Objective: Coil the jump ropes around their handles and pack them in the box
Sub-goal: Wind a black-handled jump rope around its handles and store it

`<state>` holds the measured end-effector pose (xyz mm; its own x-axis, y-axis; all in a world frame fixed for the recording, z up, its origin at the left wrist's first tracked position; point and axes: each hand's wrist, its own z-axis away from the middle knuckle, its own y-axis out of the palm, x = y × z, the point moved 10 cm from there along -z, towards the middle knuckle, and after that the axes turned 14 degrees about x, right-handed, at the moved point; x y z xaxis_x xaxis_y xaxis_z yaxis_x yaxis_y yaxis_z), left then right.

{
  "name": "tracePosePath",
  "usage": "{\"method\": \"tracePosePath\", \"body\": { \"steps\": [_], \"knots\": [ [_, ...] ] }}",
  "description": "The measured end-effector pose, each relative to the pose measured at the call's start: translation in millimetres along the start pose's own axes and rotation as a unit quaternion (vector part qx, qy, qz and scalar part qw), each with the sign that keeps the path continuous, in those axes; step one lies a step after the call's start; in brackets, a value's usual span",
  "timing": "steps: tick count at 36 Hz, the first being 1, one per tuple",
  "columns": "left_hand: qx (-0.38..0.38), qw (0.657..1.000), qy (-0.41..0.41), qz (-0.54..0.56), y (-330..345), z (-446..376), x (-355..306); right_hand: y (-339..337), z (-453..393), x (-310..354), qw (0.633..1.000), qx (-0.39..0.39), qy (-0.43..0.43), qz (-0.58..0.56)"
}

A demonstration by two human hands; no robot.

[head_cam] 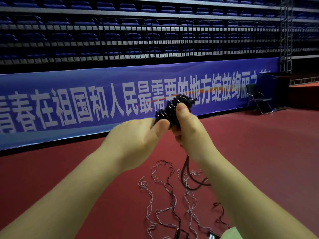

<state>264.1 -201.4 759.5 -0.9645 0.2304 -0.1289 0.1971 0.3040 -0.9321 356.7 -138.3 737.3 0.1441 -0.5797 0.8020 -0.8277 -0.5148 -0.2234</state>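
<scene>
Rows of blue seats [138,31] fill the stands, far behind and above the bundle of black rope. Below them a long blue banner [69,100] with white lettering runs along the wall, directly behind the bundle. The red floor [259,144] spreads out beneath the bundle. A folding chair [258,99] stands at the banner's end, well to the right of the bundle.

Loose thin ropes [162,200] lie tangled on the floor below the bundle. A black rope tail [189,176] hangs down from the bundle and loops just above the floor.

The left hand [138,137] is curled against the bundle's lower left end, thumb pressed to it. The right hand [188,128] grips the bundle from the right, thumb laid over the coils.

The bundle of black rope [170,109] is wound in tight turns, held up in the air between both hands, tilted up to the right. The handles inside cannot be made out.
</scene>
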Motion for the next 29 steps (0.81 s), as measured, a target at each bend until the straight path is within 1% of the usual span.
{"method": "tracePosePath", "body": {
  "steps": [1, 2, 3, 4, 5, 7, 9, 11, 14, 16, 19, 21, 23, 24, 25, 26, 27, 28, 29],
  "knots": [
    [0.041, 0.994, -0.007, 0.105, 7, -1, 5, -1, 0, -2, 1.000, -0.003, 0.001, -0.028],
    [0.085, 0.972, -0.014, 0.218, 17, -1, 7, -1, 0, -7, 0.997, -0.003, 0.002, -0.079],
    [0.130, 0.943, -0.016, 0.307, 28, 0, 5, 1, 1, -11, 0.992, 0.001, 0.006, -0.129],
    [0.170, 0.920, -0.015, 0.352, 38, 2, 1, 4, 2, -15, 0.987, 0.007, 0.008, -0.161],
    [0.195, 0.907, -0.010, 0.374, 45, 4, -1, 6, 3, -20, 0.986, 0.011, 0.006, -0.165],
    [0.203, 0.889, -0.013, 0.411, 52, 7, 1, 9, 4, -27, 0.988, 0.018, 0.003, -0.155],
    [0.185, 0.885, -0.011, 0.427, 55, 7, 7, 12, 4, -31, 0.991, 0.043, 0.013, -0.124],
    [0.148, 0.899, -0.015, 0.411, 53, 5, 14, 10, 5, -32, 0.995, 0.053, 0.032, -0.076],
    [0.081, 0.949, -0.036, 0.304, 41, 0, 24, 3, 8, -33, 0.997, 0.045, 0.070, 0.002],
    [0.063, 0.966, -0.043, 0.248, 36, -1, 22, -2, 10, -33, 0.996, 0.030, 0.078, 0.023],
    [0.030, 0.981, -0.045, 0.185, 29, -1, 16, -4, 10, -35, 0.996, 0.015, 0.080, -0.021],
    [-0.005, 0.990, -0.046, 0.133, 23, -1, 14, -4, 8, -35, 0.995, 0.006, 0.065, -0.069],
    [-0.028, 0.993, -0.031, 0.109, 20, -1, 11, -5, 6, -34, 0.994, -0.004, 0.044, -0.103],
    [-0.025, 0.993, -0.019, 0.110, 20, -2, 9, -6, 7, -34, 0.992, -0.005, 0.031, -0.120],
    [-0.006, 0.992, -0.006, 0.128, 22, -4, 9, -6, 7, -33, 0.990, -0.003, 0.014, -0.139],
    [0.036, 0.984, 0.006, 0.177, 30, -6, 10, -6, 7, -33, 0.987, 0.004, -0.009, -0.159],
    [0.106, 0.957, 0.022, 0.268, 45, -7, 12, -4, 7, -32, 0.984, 0.019, -0.031, -0.177],
    [0.200, 0.902, 0.052, 0.379, 64, -5, 8, -1, 7, -31, 0.980, 0.042, -0.051, -0.187],
    [0.295, 0.817, 0.094, 0.486, 81, 3, -5, 5, 7, -29, 0.975, 0.072, -0.067, -0.197]
  ]
}}
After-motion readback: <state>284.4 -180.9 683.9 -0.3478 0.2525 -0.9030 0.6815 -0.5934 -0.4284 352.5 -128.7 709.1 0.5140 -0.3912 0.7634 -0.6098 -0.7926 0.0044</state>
